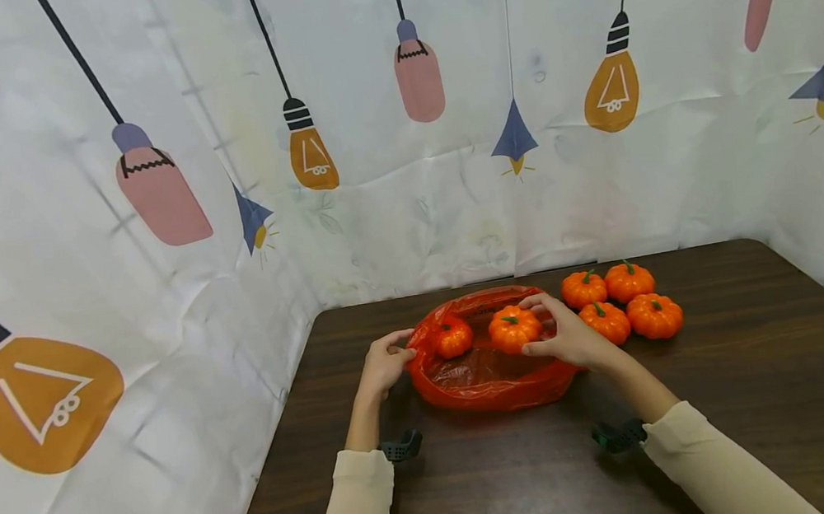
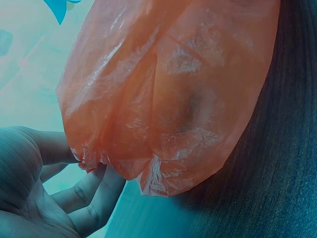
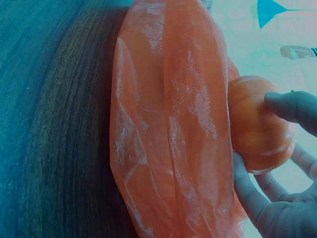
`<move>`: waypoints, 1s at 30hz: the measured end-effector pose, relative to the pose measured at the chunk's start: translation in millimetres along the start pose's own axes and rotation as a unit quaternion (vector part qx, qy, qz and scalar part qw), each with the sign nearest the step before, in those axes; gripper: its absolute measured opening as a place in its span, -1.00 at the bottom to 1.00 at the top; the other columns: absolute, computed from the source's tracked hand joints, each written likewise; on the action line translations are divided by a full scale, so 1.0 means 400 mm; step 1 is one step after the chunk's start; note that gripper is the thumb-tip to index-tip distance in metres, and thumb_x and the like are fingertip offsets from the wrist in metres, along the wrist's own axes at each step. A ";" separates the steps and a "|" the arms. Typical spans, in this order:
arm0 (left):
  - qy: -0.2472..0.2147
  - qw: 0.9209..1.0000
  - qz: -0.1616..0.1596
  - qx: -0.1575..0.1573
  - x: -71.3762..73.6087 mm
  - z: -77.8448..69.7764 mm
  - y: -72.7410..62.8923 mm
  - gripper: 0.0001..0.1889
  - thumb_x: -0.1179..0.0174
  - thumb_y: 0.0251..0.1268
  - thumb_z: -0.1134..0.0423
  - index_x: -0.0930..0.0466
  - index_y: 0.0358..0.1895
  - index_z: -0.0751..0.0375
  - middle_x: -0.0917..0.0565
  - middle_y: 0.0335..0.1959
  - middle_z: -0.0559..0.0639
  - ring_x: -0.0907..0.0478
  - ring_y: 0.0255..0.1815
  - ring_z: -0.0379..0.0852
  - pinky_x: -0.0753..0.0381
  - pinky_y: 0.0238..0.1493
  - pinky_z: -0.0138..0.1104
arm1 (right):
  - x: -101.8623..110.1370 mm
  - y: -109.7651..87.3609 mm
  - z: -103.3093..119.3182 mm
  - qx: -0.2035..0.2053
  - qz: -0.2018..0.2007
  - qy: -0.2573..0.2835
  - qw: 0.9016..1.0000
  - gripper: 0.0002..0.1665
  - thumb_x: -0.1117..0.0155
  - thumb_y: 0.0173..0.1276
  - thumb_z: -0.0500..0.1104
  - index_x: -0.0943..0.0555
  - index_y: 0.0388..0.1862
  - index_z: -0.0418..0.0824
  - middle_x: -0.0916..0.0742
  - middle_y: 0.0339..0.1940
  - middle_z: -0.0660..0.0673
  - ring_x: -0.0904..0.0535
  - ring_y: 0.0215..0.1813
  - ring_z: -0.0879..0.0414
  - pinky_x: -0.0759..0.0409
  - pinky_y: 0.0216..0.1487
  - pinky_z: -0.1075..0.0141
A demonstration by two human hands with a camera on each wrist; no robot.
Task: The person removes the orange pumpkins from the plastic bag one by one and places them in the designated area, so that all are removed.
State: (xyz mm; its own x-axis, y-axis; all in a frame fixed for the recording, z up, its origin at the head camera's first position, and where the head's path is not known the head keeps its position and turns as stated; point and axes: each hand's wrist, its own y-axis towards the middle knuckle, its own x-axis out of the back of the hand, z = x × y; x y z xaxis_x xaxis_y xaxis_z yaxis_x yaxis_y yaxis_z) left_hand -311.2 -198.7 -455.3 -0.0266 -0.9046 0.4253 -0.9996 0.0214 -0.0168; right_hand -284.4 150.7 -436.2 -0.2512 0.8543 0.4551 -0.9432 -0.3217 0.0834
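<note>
A red plastic bag (image 1: 500, 397) lies open on the table, its mouth facing up. My left hand (image 1: 385, 365) pinches the bag's left rim between thumb and fingers; in the left wrist view the bunched plastic (image 2: 91, 161) sits at the fingertips. One small orange pumpkin (image 1: 453, 337) is inside the bag, on its left side. Over the bag's mouth my right hand (image 1: 572, 337) grips a second pumpkin (image 1: 514, 330). The right wrist view shows the thumb on one side of this pumpkin (image 3: 260, 126) and fingers around the other, just beyond the bag's edge (image 3: 198, 119).
Several more orange pumpkins (image 1: 628, 302) with green stems stand grouped on the table right of the bag. The dark wooden table (image 1: 493, 481) runs back to a white curtain (image 1: 410, 232) printed with lamps. A dark band is on each wrist.
</note>
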 end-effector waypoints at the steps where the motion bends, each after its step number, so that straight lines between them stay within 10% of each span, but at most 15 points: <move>1: 0.000 1.000 0.000 0.000 0.000 0.000 0.000 -0.61 -0.22 0.42 0.35 -0.65 0.27 0.06 -0.73 -0.35 0.11 -0.59 -0.46 -0.13 -0.53 -0.41 -0.24 | 0.002 -0.003 0.002 -0.001 0.000 -0.001 1.000 -0.19 -0.52 0.30 -0.09 -0.32 0.43 -0.08 -0.35 0.48 -0.38 -0.43 0.38 -0.38 -0.57 0.25 -0.10; 30: -0.002 1.000 0.000 -0.001 0.001 -0.002 -0.001 -0.61 -0.23 0.42 0.34 -0.66 0.27 0.08 -0.74 -0.33 0.13 -0.65 -0.45 -0.12 -0.61 -0.36 -0.18 | 0.053 -0.087 -0.003 0.007 0.004 -0.018 1.000 -0.16 -0.49 0.33 0.00 -0.28 0.46 -0.09 -0.33 0.48 -0.38 -0.32 0.42 -0.40 -0.62 0.16 -0.12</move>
State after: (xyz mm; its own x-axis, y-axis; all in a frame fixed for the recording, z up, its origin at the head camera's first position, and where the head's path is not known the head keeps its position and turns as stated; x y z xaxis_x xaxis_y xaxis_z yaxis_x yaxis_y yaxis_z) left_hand -310.8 -198.7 -454.5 -0.0262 -0.9063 0.4217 -0.9997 0.0222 -0.0142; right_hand -257.3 180.6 -430.4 -0.2503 0.8367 0.4871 -0.9380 -0.3342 0.0921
